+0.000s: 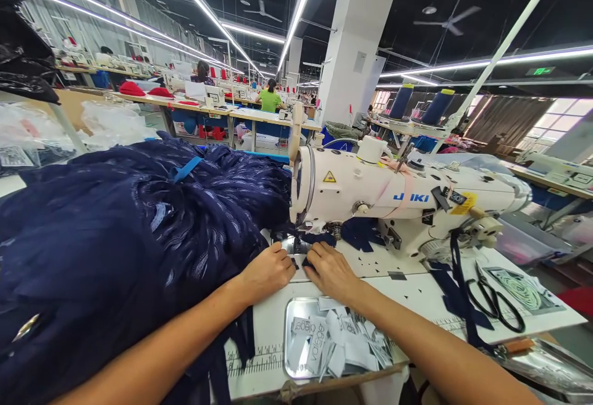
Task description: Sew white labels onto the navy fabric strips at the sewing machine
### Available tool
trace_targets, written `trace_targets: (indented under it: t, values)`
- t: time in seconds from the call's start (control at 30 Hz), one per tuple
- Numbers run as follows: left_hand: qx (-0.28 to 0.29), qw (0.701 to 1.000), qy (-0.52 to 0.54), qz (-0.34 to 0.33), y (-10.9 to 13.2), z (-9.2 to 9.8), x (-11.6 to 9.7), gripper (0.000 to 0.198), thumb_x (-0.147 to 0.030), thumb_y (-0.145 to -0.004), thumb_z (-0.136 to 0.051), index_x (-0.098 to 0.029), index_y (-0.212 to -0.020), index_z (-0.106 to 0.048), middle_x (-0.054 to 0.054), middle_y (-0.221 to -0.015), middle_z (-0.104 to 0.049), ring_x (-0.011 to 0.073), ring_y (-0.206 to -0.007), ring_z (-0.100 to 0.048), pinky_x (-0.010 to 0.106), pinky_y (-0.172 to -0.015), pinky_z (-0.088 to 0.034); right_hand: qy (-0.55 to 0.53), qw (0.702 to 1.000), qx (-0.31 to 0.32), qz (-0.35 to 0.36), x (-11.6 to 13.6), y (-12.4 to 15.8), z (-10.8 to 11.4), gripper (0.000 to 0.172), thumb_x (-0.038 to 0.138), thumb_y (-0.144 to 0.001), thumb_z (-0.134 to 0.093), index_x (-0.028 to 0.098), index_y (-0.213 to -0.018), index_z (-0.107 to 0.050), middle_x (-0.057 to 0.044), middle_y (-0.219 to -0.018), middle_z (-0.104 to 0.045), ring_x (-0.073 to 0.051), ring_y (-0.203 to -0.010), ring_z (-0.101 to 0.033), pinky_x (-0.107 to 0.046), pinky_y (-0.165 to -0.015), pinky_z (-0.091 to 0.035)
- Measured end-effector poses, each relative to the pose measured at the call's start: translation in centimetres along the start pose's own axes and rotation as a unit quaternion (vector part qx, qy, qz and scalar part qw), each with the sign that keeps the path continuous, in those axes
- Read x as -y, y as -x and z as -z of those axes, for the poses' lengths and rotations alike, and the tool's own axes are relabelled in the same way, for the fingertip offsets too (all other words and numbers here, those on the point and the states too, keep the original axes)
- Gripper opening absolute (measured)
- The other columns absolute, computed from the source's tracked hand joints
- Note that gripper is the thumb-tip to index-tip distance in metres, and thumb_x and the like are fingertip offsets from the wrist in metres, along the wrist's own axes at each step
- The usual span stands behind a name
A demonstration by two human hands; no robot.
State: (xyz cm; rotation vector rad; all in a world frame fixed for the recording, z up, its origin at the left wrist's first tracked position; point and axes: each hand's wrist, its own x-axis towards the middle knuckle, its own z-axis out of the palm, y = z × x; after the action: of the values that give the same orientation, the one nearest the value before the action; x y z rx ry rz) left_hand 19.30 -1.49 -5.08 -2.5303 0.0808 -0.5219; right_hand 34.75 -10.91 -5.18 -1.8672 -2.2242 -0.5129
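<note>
A white sewing machine (398,198) stands on the white table (417,294) before me. A big heap of navy patterned fabric (115,232) fills the left. My left hand (269,269) and my right hand (331,272) lie side by side just below the needle, fingers pressed down on a small navy fabric piece (306,250) at the needle plate. Both hands pinch its edge. The needle itself is hidden by the machine head.
A metal tray (333,340) of white labels sits at the table's front edge. Black scissors (493,300) and navy strips (456,281) lie at right. Navy thread cones (438,105) stand behind the machine. Other workers sit at rows of tables farther back.
</note>
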Motion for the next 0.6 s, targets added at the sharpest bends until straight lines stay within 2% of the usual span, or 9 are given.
trace_targets:
  t: [0.1,0.2,0.33,0.47,0.6]
  values:
    - [-0.001,1.000,-0.003,0.005,0.1,-0.1,-0.1,0.015,-0.010,-0.077,-0.051,-0.013,-0.063,-0.053,0.002,-0.057,-0.057,0.0155,-0.056,-0.050,0.030,-0.057,-0.030,0.038,0.998,0.024,0.046,-0.1,-0.3,-0.1,0.012,0.008,-0.078,-0.048,0.014,-0.071,-0.056,-0.007,-0.075,-0.056,-0.019,-0.074,-0.051,-0.028,-0.064,-0.041]
    - [-0.011,1.000,-0.008,0.009,0.1,-0.1,-0.2,0.016,-0.008,-0.077,-0.050,-0.013,-0.061,-0.052,0.001,-0.055,-0.056,0.0151,-0.053,-0.049,0.030,-0.056,-0.029,0.032,0.998,0.029,0.035,-0.2,-0.7,-0.4,0.017,0.004,-0.077,-0.044,0.013,-0.071,-0.057,-0.007,-0.076,-0.056,-0.018,-0.072,-0.052,-0.028,-0.064,-0.040]
    - [-0.045,0.998,-0.013,0.032,0.1,0.1,-0.2,0.021,-0.006,-0.079,-0.043,-0.014,-0.061,-0.051,0.000,-0.054,-0.054,0.0142,-0.051,-0.047,0.030,-0.056,-0.029,-0.083,0.995,0.016,-0.046,-0.5,-1.6,-0.6,0.012,0.008,-0.076,-0.048,0.013,-0.070,-0.056,-0.005,-0.079,-0.056,-0.016,-0.075,-0.052,-0.027,-0.068,-0.039]
    - [-0.069,0.996,-0.013,0.048,-0.1,0.1,-0.4,0.024,-0.006,-0.081,-0.039,-0.014,-0.062,-0.051,0.000,-0.054,-0.052,0.0139,-0.051,-0.046,0.030,-0.057,-0.030,-0.229,0.968,0.026,-0.103,-0.6,-2.3,-1.1,0.015,0.008,-0.075,-0.049,0.015,-0.063,-0.054,-0.002,-0.073,-0.054,-0.012,-0.069,-0.052,-0.023,-0.066,-0.038]
    - [-0.079,0.995,-0.014,0.053,-0.3,-0.1,-0.5,0.025,-0.006,-0.082,-0.038,-0.013,-0.062,-0.051,0.000,-0.054,-0.052,0.0136,-0.051,-0.045,0.029,-0.058,-0.031,-0.296,0.947,0.015,-0.126,-0.7,-2.4,-1.7,0.019,0.007,-0.073,-0.050,0.016,-0.057,-0.051,-0.001,-0.071,-0.052,-0.011,-0.064,-0.050,-0.021,-0.061,-0.037]
